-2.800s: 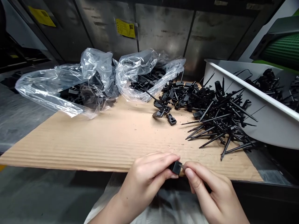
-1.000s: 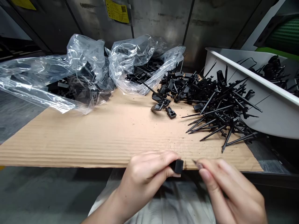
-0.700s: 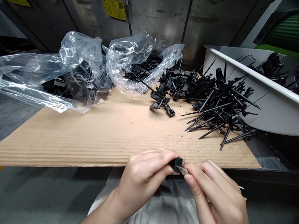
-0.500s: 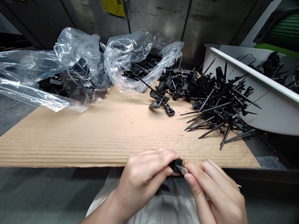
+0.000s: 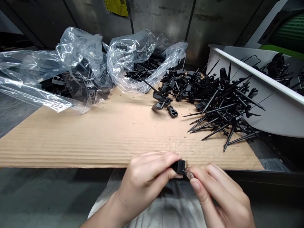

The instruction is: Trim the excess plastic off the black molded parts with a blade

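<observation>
Near the front edge of the cardboard sheet (image 5: pixel 95 136), my left hand (image 5: pixel 147 180) pinches a small black plastic part (image 5: pixel 180 166) between thumb and fingers. My right hand (image 5: pixel 220 193) grips a small pointed blade (image 5: pixel 188 173) between thumb and index finger. The blade's tip is at the lower right edge of the black part; whether it touches cannot be told. Most of the blade's handle is hidden in my right hand. Beyond my hands, a loose black block (image 5: pixel 172 111) lies on the cardboard.
A pile of black parts with long thin rods (image 5: pixel 220 104) covers the right side of the cardboard. Two clear plastic bags (image 5: pixel 80 47) with black parts stand at the back left and middle. A white bin (image 5: pixel 266 104) holding black parts is at the right.
The blade has moved slightly right and down, from across the black part's face to its edge. My left hand has stayed almost in place, still holding the part.
</observation>
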Demonstrator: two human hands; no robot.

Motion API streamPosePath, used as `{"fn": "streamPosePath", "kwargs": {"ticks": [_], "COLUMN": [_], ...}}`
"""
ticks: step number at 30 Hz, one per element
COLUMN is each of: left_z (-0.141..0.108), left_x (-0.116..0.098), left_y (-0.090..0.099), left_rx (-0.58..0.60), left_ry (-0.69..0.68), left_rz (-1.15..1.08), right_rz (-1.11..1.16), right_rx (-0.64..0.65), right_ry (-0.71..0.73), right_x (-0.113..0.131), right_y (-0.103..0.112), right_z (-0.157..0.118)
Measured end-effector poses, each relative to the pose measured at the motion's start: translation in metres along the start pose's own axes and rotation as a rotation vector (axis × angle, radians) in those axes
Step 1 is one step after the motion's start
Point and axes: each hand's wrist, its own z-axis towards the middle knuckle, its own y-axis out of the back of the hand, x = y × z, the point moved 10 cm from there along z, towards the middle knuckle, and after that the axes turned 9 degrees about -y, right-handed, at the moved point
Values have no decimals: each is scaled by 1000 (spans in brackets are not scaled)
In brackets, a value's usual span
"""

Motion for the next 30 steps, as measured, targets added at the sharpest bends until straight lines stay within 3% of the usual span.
{"fn": "streamPosePath", "kwargs": {"ticks": [4, 10, 18, 23, 27, 30], "left_z": [0, -1, -1, -8, -15, -19], "left_x": [0, -1, 0, 16, 28, 36], "left_y": [-1, 0, -3, 0, -6, -8], "left_rx": [9, 1, 40, 38, 50, -37], "left_ry": [-2, -39, -19, 171, 371, 485], "left_rz": [-1, -26, -91, -159, -370, -510], "right_rz": [47, 136, 197, 122, -140, -238], "right_rx": [14, 45, 38, 24, 31, 47], "right_ry": [-87, -334, -397, -345, -193, -193], "right_x": [-3, -17, -25, -30, -20, -18], "right_y": [0, -9, -9, 1, 8, 5], "right_z": [9, 22, 26, 19, 12, 5]}}
